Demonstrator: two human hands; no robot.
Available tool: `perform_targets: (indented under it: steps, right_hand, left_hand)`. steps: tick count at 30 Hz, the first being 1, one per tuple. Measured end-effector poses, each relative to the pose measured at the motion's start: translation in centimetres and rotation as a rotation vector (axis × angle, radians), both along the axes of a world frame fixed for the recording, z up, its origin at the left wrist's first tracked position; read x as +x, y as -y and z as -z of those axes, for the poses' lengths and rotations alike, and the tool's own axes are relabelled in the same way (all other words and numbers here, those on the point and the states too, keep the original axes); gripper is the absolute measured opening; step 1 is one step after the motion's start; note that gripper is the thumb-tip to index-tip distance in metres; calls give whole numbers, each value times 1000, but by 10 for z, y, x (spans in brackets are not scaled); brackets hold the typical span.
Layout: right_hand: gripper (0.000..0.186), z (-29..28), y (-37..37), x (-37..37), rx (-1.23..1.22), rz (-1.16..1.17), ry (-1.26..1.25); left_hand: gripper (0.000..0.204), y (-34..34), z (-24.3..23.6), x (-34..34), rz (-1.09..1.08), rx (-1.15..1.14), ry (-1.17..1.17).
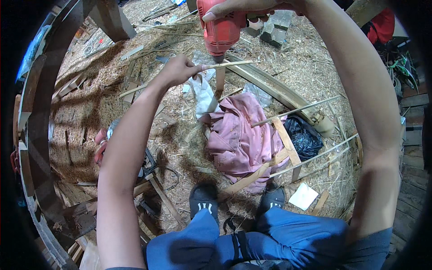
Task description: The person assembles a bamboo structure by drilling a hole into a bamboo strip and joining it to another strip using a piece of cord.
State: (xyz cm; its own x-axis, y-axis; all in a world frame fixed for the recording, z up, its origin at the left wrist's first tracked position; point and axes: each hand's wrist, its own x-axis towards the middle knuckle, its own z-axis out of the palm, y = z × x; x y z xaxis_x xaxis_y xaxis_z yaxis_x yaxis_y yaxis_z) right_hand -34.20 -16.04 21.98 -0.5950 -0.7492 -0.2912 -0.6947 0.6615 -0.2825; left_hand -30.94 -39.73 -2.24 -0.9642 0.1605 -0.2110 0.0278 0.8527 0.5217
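Observation:
At the top middle, my right hand grips a red power drill pointing downward, with my thumb across its body. Directly under the drill's nose lies a thin wooden strip, which my left hand pinches near the end on the left. The drill tip meets the strip, though any bit is hidden or too small to make out. A narrow upright wooden piece hangs or stands just below that contact. White crumpled plastic lies on the ground behind it.
Sawdust covers the ground. A pink cloth, black bag, long beam, wooden slats and white square lie around my sandalled feet. Tools sit left, partly behind my arm; timber framing curves along the left edge.

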Motion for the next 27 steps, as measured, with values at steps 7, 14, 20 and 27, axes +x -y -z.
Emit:
perform_targets:
  steps: [7,14,20,27]
  right_hand:
    - [54,-3,-4,7,-23,65,85]
    - [50,-2,-6,5,-52,100,132]
    - [49,-1,-5,3,-71,39,125]
    - [51,1,-10,-1,-93,34,214]
  left_hand:
    - [63,-3,2,-4,-9,15,-8]
    - [61,-5,-1,-5,2,-23,7]
    - [61,2,-1,-2,-5,-23,15]
    - [60,0,2,-2,1,-6,5]
